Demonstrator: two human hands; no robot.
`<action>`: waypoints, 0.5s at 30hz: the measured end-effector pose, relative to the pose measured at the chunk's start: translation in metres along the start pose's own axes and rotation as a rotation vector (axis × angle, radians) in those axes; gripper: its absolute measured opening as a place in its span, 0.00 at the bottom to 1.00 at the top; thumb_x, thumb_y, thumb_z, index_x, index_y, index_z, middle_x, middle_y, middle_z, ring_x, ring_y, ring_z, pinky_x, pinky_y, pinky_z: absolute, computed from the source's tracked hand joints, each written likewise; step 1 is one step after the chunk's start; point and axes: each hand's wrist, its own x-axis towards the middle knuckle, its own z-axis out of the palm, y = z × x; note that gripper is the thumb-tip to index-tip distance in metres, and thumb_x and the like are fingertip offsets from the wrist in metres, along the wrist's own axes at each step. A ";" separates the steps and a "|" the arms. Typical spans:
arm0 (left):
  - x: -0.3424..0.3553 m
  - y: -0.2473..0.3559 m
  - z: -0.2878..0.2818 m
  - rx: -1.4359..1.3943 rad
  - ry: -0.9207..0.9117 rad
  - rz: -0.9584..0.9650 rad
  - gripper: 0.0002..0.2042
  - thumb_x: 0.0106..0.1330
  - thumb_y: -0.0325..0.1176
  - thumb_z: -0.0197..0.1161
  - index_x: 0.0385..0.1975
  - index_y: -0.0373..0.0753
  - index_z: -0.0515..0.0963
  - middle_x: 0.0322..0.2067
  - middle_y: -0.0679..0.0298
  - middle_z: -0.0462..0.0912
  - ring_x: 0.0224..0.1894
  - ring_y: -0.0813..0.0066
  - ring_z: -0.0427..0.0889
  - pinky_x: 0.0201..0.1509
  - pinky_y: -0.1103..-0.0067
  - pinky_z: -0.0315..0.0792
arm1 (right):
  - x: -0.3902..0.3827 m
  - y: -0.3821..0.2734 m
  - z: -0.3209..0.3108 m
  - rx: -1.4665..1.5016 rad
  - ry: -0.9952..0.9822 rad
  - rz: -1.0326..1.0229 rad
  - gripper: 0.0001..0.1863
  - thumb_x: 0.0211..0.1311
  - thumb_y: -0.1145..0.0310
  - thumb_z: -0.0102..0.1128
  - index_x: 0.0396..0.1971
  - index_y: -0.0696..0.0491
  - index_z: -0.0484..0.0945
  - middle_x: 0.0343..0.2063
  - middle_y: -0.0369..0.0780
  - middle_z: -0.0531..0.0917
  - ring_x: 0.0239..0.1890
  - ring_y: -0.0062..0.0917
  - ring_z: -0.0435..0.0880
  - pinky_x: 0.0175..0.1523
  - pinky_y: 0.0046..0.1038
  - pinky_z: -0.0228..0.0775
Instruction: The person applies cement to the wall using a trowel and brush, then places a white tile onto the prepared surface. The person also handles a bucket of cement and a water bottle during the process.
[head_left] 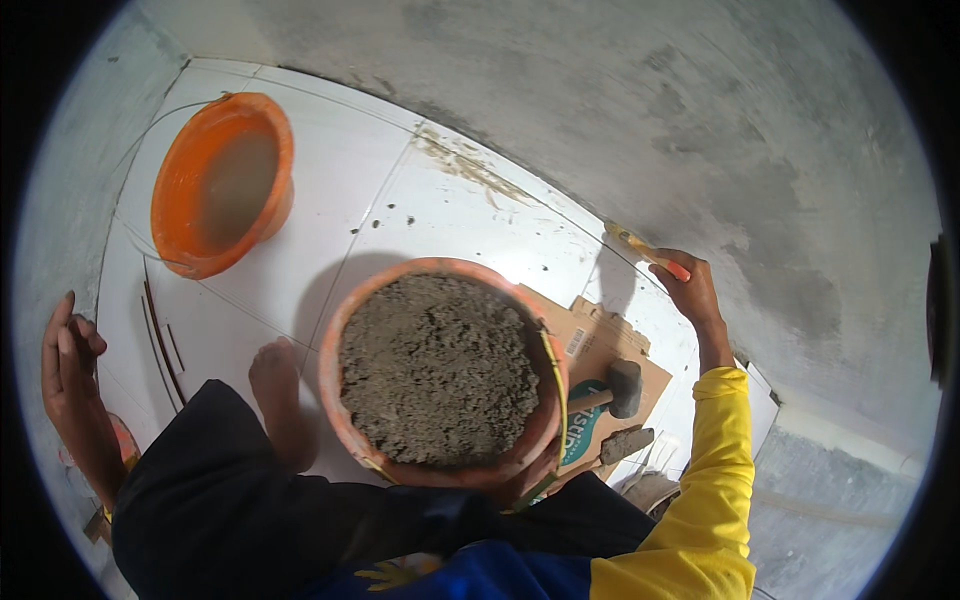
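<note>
My right hand (pixel 685 290) grips a brush (pixel 640 245) with a red-and-cream handle, its head down at the joint between grey wall and white floor. My left hand (pixel 70 360) is raised beside the left wall, fingers loosely curled and apart, holding nothing. Between my legs stands a large orange bucket (pixel 438 370) heaped with wet grey mortar. Just right of it, a rubber mallet (pixel 625 390) and a mortar-caked tool (pixel 627 442) lie on flattened cardboard (pixel 640 340). My bare foot (pixel 280 395) is on the floor left of the bucket.
An orange pail (pixel 175 180) of murky water, with a wire handle, stands at the upper left on white tiles (pixel 350 130). Thin rods (pixel 158 340) lie by the left wall (pixel 90 180). The grey rear wall (pixel 650 120) runs diagonally behind, with mud smears along its base.
</note>
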 end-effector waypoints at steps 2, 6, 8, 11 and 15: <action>-0.009 0.015 0.004 0.012 -0.040 0.024 0.21 0.81 0.41 0.55 0.65 0.34 0.77 0.40 0.66 0.78 0.40 0.78 0.77 0.52 0.79 0.71 | -0.013 0.022 -0.005 0.032 0.009 0.009 0.16 0.64 0.69 0.74 0.50 0.57 0.87 0.38 0.46 0.90 0.35 0.29 0.86 0.44 0.30 0.78; -0.028 0.026 0.016 -0.033 -0.191 0.053 0.19 0.81 0.40 0.55 0.62 0.34 0.78 0.36 0.66 0.76 0.38 0.78 0.75 0.50 0.78 0.69 | -0.030 0.051 -0.013 0.073 0.034 0.068 0.16 0.63 0.69 0.74 0.50 0.56 0.87 0.38 0.47 0.90 0.35 0.31 0.87 0.46 0.30 0.78; -0.035 0.031 0.023 0.046 -0.259 0.093 0.19 0.80 0.43 0.57 0.60 0.36 0.79 0.32 0.65 0.76 0.38 0.76 0.76 0.53 0.75 0.69 | -0.043 0.067 -0.018 0.064 0.058 0.087 0.16 0.63 0.69 0.74 0.50 0.56 0.87 0.39 0.48 0.90 0.35 0.32 0.87 0.47 0.30 0.78; -0.040 0.045 0.033 0.039 -0.373 0.124 0.20 0.79 0.45 0.59 0.60 0.35 0.79 0.33 0.65 0.76 0.39 0.74 0.76 0.52 0.74 0.70 | -0.063 0.099 -0.028 0.039 0.066 0.119 0.16 0.64 0.70 0.73 0.51 0.55 0.87 0.41 0.47 0.91 0.37 0.31 0.88 0.49 0.30 0.78; -0.046 0.054 0.045 0.045 -0.352 0.125 0.20 0.79 0.45 0.58 0.59 0.37 0.79 0.34 0.64 0.77 0.40 0.73 0.76 0.54 0.72 0.70 | -0.081 0.123 -0.035 0.088 0.073 0.151 0.16 0.64 0.70 0.73 0.51 0.53 0.88 0.43 0.46 0.91 0.40 0.31 0.89 0.51 0.30 0.78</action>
